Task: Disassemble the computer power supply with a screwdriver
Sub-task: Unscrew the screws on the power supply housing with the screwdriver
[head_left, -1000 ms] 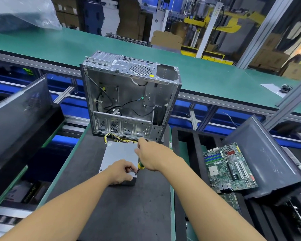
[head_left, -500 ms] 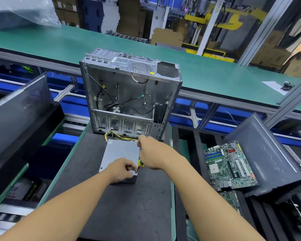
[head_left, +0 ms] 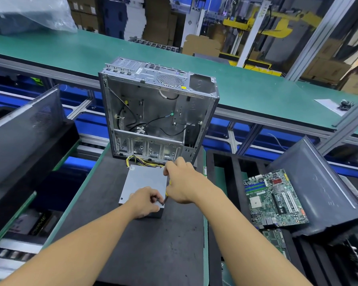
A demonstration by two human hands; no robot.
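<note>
A grey metal power supply [head_left: 142, 182] lies flat on a dark mat [head_left: 145, 248], with yellow and black wires [head_left: 142, 161] at its far end. My left hand [head_left: 145, 202] rests on its near right corner, fingers pinched around the screwdriver's tip. My right hand [head_left: 181, 182] grips the screwdriver [head_left: 166, 198]; only a bit of yellow handle and the dark shaft show, and the tip sits at that near right corner. Whether the left fingers hold a screw is hidden.
An open, emptied computer case [head_left: 157, 112] stands upright just behind the power supply. A motherboard [head_left: 274, 198] leans in a black slotted tray [head_left: 221, 162] on the right beside a dark side panel [head_left: 318, 186]. Another panel [head_left: 23, 131] leans at left. A green conveyor [head_left: 70, 50] runs behind.
The hands have stayed at the near right corner of the power supply. The right hand has shifted slightly on the screwdriver; the view has tipped a little.
</note>
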